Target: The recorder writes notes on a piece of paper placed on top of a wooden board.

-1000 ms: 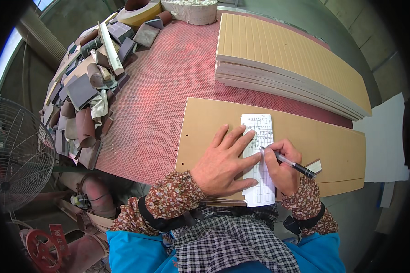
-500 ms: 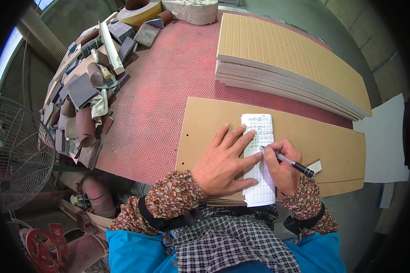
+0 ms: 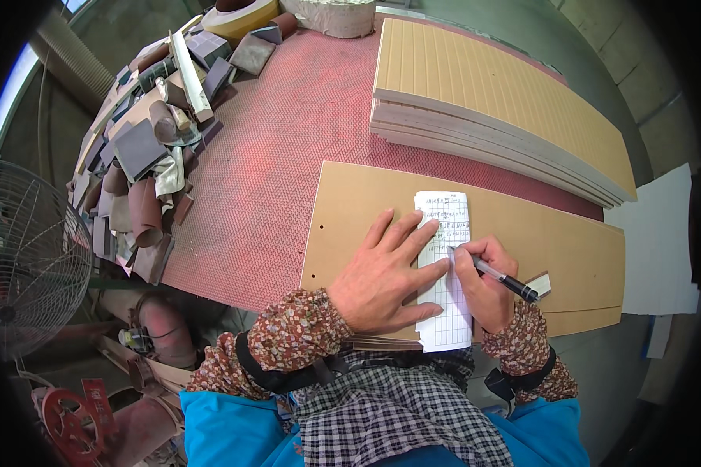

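A narrow sheet of grid-lined paper (image 3: 448, 311) lies on a flat brown board (image 3: 358, 202), with handwriting on its upper half. My left hand (image 3: 385, 280) rests flat and spread, its fingers pressing on the left side of the paper. In my right hand (image 3: 487, 288) is a pen (image 3: 510, 282) with a clear barrel and black grip end, pinched between thumb and fingers. The pen's tip touches the paper just below the upper written lines. A small pale chip-like piece (image 3: 539, 286) lies on the board beside the pen.
Behind the board stands a stack of grooved tan panels (image 3: 491, 86) on the red mesh-patterned table (image 3: 265, 140). Sanding blocks and rolled abrasive sheets (image 3: 144, 148) pile up at the left. A wire-caged fan (image 3: 31, 261) stands at the left edge; a red handwheel (image 3: 74, 424) is below it.
The pen tip and my right hand have shifted very slightly right along the written line. My left hand stays spread on the paper.
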{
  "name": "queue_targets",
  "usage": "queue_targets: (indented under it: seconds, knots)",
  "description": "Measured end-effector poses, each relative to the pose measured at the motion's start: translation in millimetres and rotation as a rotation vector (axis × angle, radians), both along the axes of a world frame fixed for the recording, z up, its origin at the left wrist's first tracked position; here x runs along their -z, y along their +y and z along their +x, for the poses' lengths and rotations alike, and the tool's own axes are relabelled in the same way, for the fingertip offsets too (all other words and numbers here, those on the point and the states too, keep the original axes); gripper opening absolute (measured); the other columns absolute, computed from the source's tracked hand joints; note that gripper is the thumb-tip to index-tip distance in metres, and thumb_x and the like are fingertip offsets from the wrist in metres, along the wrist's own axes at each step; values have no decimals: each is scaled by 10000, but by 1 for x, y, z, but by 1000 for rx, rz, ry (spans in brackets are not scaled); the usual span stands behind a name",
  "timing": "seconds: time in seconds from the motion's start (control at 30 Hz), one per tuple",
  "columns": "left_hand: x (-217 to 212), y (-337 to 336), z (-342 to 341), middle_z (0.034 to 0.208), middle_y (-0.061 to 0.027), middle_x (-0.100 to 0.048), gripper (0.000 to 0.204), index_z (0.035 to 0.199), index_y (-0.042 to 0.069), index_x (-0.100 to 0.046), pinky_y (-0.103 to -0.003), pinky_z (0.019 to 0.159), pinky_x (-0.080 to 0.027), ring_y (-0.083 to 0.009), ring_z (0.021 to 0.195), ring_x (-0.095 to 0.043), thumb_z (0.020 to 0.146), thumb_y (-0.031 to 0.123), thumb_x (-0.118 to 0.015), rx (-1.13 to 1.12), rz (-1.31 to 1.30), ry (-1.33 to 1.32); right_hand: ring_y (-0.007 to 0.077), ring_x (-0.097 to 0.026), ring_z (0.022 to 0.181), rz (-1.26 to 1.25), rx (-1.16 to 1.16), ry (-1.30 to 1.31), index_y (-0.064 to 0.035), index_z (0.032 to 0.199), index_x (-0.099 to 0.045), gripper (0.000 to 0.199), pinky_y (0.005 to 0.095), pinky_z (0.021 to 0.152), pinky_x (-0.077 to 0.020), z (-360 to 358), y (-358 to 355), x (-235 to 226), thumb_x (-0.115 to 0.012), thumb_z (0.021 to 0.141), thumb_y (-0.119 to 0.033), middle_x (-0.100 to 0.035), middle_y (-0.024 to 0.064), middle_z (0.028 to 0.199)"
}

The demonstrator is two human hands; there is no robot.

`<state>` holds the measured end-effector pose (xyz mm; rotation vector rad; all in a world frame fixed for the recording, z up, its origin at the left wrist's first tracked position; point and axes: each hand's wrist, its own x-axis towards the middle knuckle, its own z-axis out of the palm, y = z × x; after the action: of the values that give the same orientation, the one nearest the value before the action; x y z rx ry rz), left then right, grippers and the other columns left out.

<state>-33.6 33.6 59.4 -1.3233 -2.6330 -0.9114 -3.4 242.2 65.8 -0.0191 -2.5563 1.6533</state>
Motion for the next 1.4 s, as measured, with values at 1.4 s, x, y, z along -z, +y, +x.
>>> queue_targets:
  seconds: [1.4]
  knots:
    - [0, 1, 0, 1469, -236, -435, 568, 1278, 157, -651, -635, 1153, -226, -446, 1397, -350, 847, 522, -712, -5, 6, -7, 66, -565, 641, 37, -56, 30, 24, 899, -612, 116, 263, 560, -476, -1, 1, -1, -645, 941, -79, -627, 49, 726]
